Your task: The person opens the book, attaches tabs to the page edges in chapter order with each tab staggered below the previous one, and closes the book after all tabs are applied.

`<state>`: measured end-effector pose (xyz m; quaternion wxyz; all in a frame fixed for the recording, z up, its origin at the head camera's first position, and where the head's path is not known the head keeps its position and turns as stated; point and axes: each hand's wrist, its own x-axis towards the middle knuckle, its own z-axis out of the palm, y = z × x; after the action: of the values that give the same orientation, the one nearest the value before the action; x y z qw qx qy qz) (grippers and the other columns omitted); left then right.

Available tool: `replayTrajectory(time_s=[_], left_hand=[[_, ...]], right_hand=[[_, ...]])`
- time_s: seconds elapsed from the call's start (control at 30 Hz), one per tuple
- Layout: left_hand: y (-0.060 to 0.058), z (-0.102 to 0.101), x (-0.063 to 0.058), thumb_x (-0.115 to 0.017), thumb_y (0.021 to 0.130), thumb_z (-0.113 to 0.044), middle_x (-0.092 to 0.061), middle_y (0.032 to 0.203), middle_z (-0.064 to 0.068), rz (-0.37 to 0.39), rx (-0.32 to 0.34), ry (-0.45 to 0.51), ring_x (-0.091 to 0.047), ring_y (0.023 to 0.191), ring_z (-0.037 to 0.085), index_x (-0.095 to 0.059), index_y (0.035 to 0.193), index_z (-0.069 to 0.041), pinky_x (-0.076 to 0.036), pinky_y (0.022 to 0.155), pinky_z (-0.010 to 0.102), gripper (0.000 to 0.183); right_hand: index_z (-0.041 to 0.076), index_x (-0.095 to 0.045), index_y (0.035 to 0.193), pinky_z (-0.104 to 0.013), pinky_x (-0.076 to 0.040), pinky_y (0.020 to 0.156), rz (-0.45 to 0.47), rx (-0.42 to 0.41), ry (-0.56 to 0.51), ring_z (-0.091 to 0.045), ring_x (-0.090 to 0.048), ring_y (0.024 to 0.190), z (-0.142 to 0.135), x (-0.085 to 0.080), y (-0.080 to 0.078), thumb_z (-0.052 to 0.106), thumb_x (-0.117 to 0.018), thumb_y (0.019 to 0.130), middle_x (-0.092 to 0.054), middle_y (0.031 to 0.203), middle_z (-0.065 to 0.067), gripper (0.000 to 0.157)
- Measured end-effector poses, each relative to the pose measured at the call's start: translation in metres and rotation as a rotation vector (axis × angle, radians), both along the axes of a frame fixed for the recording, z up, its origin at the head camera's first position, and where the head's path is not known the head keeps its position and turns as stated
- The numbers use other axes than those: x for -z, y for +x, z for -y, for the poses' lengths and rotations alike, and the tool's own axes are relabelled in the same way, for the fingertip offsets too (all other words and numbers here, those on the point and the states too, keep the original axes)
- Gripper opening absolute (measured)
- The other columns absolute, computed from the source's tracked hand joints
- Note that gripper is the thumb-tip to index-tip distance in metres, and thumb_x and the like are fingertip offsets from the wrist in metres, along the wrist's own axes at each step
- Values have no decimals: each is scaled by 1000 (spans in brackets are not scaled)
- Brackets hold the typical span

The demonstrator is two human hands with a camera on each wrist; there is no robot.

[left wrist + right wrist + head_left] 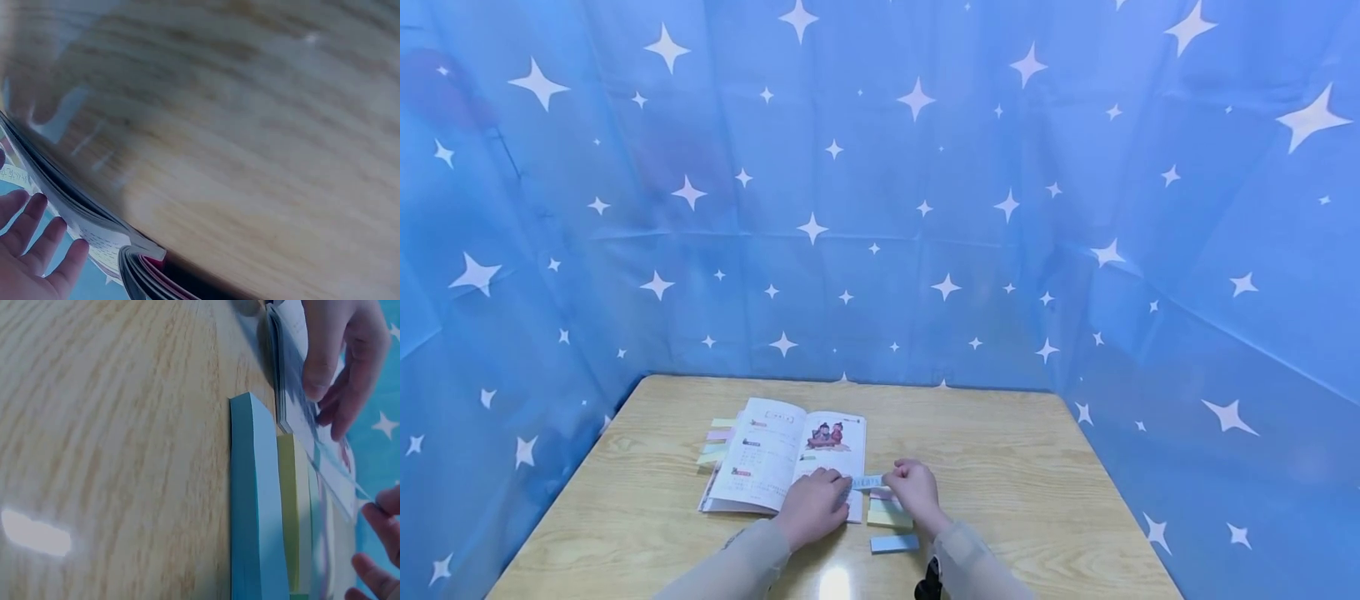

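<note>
An open book (767, 454) lies on the table, its right page carrying a coloured picture of figures. My left hand (812, 507) rests on the lower right page with its fingers extended; the fingertips touch the left end of a blue sticky note strip (868, 482) that bears handwriting. Pinched between thumb and finger of my right hand (913, 490) is the strip's other end, past the page's outer edge. In the right wrist view the strip (350, 475) stretches between both hands. The left wrist view shows the spread left fingers (59, 237) over the book's pages.
Right of the book lie pink, green and yellow sticky note pads (889, 517), partly under the right hand. A blue sticky note pad (894, 543) sits nearer the front. Several coloured tabs (715, 446) stick out from the book's left side. A starry blue curtain (880, 208) hangs behind.
</note>
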<state>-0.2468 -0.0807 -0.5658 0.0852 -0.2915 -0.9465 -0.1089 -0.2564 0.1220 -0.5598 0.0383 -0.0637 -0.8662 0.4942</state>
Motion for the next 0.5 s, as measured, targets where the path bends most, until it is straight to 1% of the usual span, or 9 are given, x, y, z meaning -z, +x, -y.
replayTrajectory(time_s=[0.2, 0.4, 0.5], left_hand=[[2, -2, 1, -65, 87, -37, -65, 112, 4, 22, -6, -27, -60, 101, 23, -67, 123, -14, -53, 80, 41, 43], [4, -4, 0, -63, 89, -43, -63, 116, 5, 58, -11, -46, -58, 106, 25, -64, 128, -13, -52, 84, 44, 48], [6, -4, 0, -61, 90, -47, -61, 119, 7, 77, -12, -70, -57, 109, 27, -62, 130, -14, -51, 87, 47, 52]], right_hand=[[4, -61, 61, -54, -45, 97, -6, -9, 18, -41, -54, 117, -2, 0, 3, 10, -69, 76, -66, 115, -18, 18], [5, -63, 64, -53, -44, 98, 19, 0, 25, -39, -55, 115, -2, -1, 8, 11, -69, 77, -65, 115, -16, 16], [4, -63, 64, -54, -44, 97, 9, -8, 40, -41, -55, 114, -2, -2, 10, 11, -69, 77, -65, 114, -17, 16]])
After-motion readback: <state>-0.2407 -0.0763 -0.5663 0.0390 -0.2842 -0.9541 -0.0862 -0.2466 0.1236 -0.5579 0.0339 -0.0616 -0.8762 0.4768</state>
